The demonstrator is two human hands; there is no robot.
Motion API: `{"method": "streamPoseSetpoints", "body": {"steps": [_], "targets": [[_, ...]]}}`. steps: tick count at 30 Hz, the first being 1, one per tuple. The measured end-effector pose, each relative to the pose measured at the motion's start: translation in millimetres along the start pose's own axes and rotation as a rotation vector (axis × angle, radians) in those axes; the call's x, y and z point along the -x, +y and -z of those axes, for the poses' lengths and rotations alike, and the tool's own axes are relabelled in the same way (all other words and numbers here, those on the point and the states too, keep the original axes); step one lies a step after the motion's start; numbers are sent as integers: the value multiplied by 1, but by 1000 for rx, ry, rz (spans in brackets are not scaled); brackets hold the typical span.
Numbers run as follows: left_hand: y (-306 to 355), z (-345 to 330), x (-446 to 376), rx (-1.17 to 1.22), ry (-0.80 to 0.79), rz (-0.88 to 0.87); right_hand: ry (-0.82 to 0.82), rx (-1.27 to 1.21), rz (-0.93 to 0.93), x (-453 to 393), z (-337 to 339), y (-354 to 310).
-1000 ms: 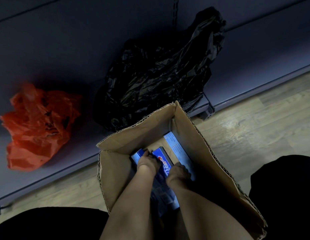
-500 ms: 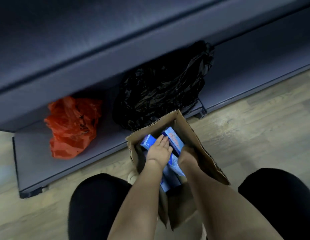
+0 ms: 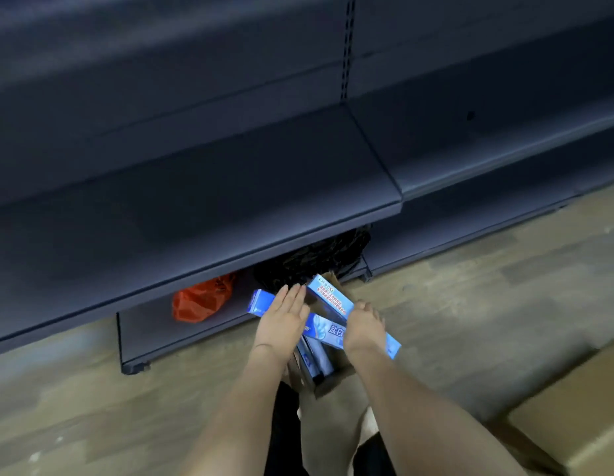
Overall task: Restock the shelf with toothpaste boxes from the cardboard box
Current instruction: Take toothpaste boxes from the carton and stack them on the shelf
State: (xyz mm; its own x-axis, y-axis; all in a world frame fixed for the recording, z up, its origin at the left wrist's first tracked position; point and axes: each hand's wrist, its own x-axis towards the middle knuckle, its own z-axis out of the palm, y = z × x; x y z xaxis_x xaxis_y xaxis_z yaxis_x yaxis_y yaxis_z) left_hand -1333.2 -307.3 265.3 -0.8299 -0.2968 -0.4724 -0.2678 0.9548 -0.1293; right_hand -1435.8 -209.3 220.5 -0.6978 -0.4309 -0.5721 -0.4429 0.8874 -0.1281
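Since the earlier frame, both hands have lifted clear of the cardboard box (image 3: 327,374). My left hand (image 3: 281,321) and right hand (image 3: 362,326) seem clamped on crossed toothpaste boxes (image 3: 327,298), raised toward the far shelf (image 3: 209,201) for stocking.

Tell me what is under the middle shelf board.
A red plastic bag and a black plastic bag sit on the bottom shelf. The board above hides most of both.

hidden: cardboard box (image 3: 327,371) mostly behind arms | black bag (image 3: 312,259) under shelf (image 3: 230,214) | cut off: second carton (image 3: 580,413)
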Motion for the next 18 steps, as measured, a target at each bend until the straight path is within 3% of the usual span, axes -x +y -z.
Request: {"method": "streamPoseSetpoints", "body": {"steps": [8,18], "targets": [[-8,123,70,-35,165,118,80,83,200,81,145,2],[-28,212,113,-93,365,189,237,179,374,133,257,-1]]}}
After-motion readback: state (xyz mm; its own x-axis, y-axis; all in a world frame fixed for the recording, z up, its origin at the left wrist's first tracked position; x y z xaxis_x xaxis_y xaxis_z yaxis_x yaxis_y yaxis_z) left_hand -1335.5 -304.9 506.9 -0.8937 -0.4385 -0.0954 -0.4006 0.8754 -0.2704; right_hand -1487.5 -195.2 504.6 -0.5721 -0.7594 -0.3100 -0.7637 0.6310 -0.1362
